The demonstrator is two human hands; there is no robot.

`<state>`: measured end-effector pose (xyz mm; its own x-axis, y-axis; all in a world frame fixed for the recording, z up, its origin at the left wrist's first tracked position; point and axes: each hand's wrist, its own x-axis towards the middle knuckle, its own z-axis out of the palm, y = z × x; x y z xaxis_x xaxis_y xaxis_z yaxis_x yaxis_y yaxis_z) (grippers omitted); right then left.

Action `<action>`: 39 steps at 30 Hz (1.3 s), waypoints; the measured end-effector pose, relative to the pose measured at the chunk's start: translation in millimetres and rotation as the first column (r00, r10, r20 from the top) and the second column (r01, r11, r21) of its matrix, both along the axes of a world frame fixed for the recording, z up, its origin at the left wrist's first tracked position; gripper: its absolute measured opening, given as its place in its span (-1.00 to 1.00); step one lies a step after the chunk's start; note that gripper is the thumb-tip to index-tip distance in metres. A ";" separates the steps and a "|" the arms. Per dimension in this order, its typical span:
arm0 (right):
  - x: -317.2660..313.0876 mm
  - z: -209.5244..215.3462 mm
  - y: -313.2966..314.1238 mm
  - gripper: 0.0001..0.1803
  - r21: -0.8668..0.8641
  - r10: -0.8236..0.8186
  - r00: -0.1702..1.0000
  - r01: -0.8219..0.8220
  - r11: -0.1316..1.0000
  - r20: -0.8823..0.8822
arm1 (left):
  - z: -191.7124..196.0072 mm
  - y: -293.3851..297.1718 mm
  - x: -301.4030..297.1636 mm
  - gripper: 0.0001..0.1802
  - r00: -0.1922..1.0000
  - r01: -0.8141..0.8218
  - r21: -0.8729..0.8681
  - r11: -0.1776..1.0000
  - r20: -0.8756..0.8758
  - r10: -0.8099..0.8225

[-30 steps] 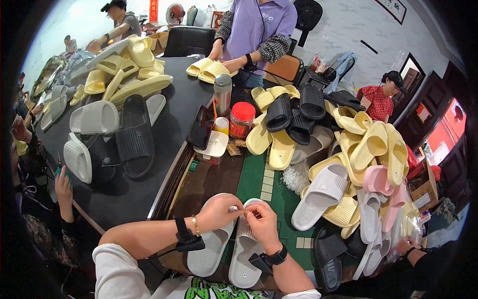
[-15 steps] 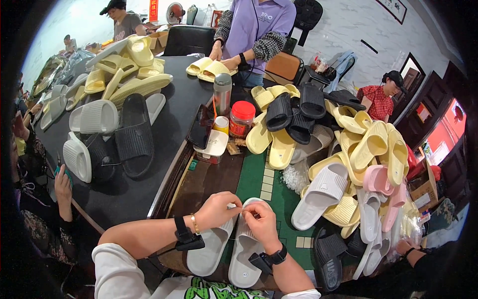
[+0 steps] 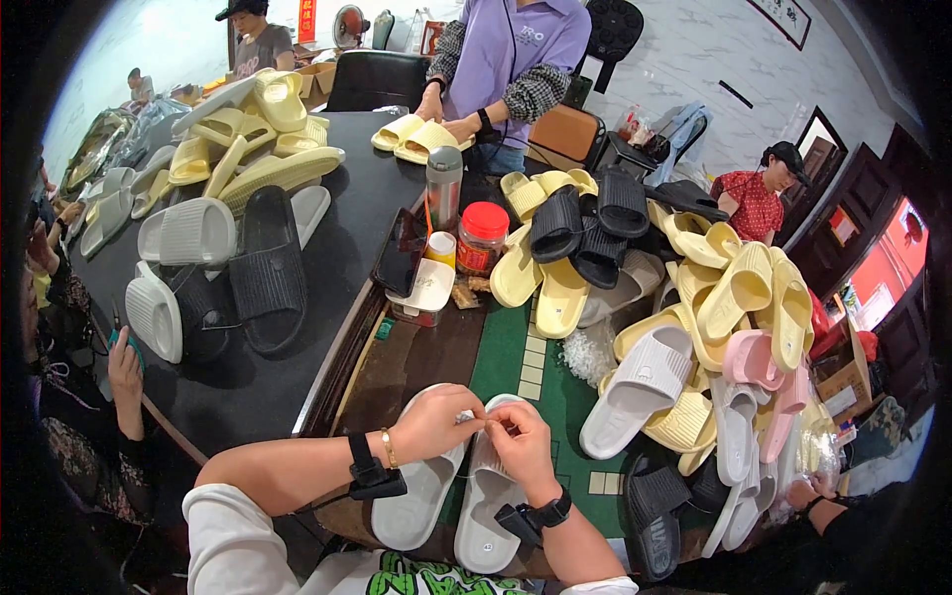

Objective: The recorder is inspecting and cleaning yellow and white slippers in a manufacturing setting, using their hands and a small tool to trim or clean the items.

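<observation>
Two light grey slippers lie side by side before me, the left slipper [image 3: 409, 508] and the right slipper [image 3: 484, 526], toes pointing away. My left hand [image 3: 436, 421] is above their straps with thumb and forefinger pinched together. Close against it, my right hand [image 3: 523, 443] pinches too, over the right slipper's toe end. Whatever is between the fingertips is too small to make out. My hands hide most of both straps.
A pile of yellow slippers [image 3: 739, 288], with grey, black and pink ones, stands to the right beside a heap of clear plastic bits [image 3: 587, 357]. Ahead are a red-lidded jar [image 3: 483, 238] and a steel flask [image 3: 443, 188]. More slippers cover the black table [image 3: 347, 248]. Other people work around.
My hands stay pinched together in nearly the same spot, with only a slight finger shift. At the far left, a person in a grey shirt has moved a little to the right.
</observation>
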<state>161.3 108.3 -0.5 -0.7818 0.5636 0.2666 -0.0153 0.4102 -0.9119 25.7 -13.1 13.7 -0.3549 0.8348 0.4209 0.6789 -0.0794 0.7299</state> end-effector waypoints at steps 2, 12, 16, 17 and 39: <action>0.6 -0.1 0.5 -0.92 0.008 0.001 1.000 -0.001 1.000 -0.002 | 1.1 0.3 0.0 -0.91 0.996 -0.023 -0.042 0.999 0.088 0.026; 0.5 -1.4 1.3 -0.92 0.001 0.024 1.000 -0.024 1.000 0.010 | -0.5 0.6 -1.2 -0.90 0.986 -0.020 -0.067 0.998 0.163 0.031; 0.5 -0.4 0.2 -0.92 -0.011 0.023 1.000 -0.023 1.000 -0.004 | -1.6 -0.1 -0.1 -0.90 0.974 -0.047 -0.142 0.989 0.212 0.077; 0.4 -0.5 0.0 -0.92 -0.011 0.024 1.000 -0.024 1.000 -0.004 | 1.0 -1.2 1.0 -0.90 0.988 -0.031 -0.103 0.994 0.147 0.046; 0.9 -1.7 -0.7 -0.91 -0.029 -0.002 1.000 0.002 1.000 -0.007 | -0.2 -1.4 0.6 -0.89 0.999 0.003 -0.060 0.998 0.051 0.000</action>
<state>162.2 107.6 -2.2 -0.7790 0.5725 0.2559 -0.0211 0.3839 -0.9231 26.3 -14.5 13.5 -0.3735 0.8585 0.3513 0.6410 -0.0349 0.7668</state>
